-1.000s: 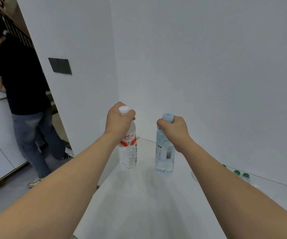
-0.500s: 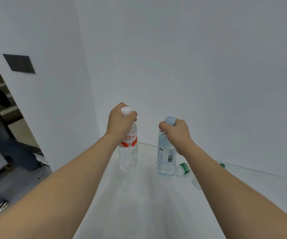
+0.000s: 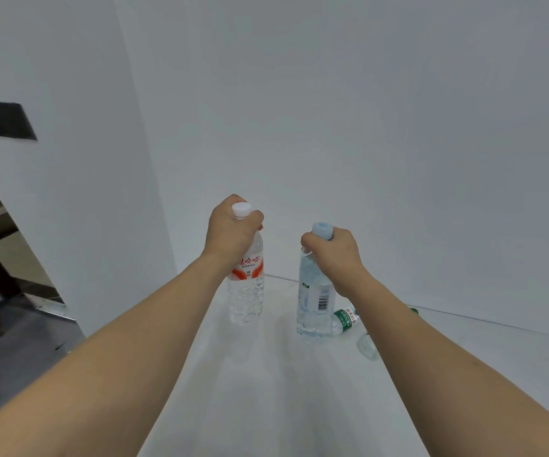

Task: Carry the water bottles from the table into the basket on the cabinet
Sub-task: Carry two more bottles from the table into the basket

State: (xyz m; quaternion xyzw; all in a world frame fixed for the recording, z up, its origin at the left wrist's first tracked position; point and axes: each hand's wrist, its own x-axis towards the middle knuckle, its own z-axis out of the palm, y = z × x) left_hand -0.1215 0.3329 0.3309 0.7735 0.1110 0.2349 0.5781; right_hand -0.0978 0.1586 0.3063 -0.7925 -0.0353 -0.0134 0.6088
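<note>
The left hand (image 3: 233, 230) is curled tight round the neck of a red-labelled water bottle (image 3: 246, 285), its white cap showing above the knuckles. The right hand (image 3: 335, 249) grips the neck of a blue-capped water bottle (image 3: 314, 298) the same way, fingers wrapped just under the cap. Both bottles hang upright, side by side and apart from each other, over the white surface (image 3: 266, 390); whether their bases touch it I cannot tell. Just beside the blue-capped bottle a green-labelled bottle (image 3: 345, 319) lies on its side on the surface, and the end of another clear bottle (image 3: 368, 347) shows near the right forearm. A dark panel (image 3: 2, 120) is fixed to the white wall at the left.
</note>
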